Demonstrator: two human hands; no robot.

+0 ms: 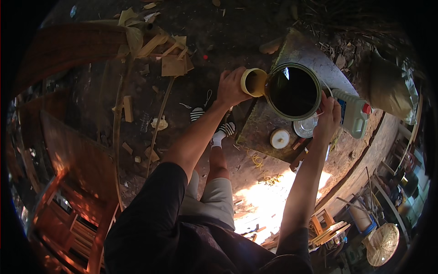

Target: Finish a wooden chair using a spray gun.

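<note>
My left hand (232,86) is closed round a yellowish cup (248,83), its mouth tilted toward the can. In my right hand (328,114) is a round metal can (294,91) with dark, glossy liquid inside, gripped at its right side. The can's rim meets the cup's mouth, and amber liquid shows at that spot. I cannot tell how full the cup is. Below the can, a white round tub with a knob-like top (279,138) and a shiny round lid (305,127) rest on a grey slab (260,128).
A whitish jug with a red cap (358,114) stands right of my right hand. A large sack (394,86) lies farther right. Wooden furniture (82,155) and poles stand at left. Wood scraps (128,108) litter the dirt floor. A woven hat (383,244) sits at lower right.
</note>
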